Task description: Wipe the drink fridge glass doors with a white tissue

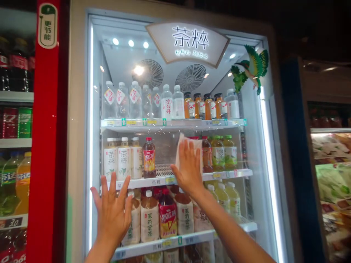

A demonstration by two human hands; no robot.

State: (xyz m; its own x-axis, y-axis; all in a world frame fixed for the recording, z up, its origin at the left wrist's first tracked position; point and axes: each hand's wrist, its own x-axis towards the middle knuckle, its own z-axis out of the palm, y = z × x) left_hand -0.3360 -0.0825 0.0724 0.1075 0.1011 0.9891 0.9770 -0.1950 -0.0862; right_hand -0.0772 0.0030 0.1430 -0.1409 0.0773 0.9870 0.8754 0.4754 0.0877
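The glass door (164, 146) of a lit drinks fridge fills the middle of the view. My right hand (188, 170) presses a white cloth (184, 149) flat against the glass, level with the middle shelf. The cloth's upper part shows above my fingers, and the rest lies under my palm. To the lower left, my left hand (111, 215) rests on the same glass with its fingers spread, holding nothing. Bottled teas (149, 215) stand behind the door, just past my left hand.
Shelves of bottled water, juice and tea (170, 104) fill the fridge under a fan-shaped sign (188, 44). A bird ornament (253, 67) sits on the upper right frame. A red-framed fridge (45, 128) stands at left, and a food display (331, 171) at right.
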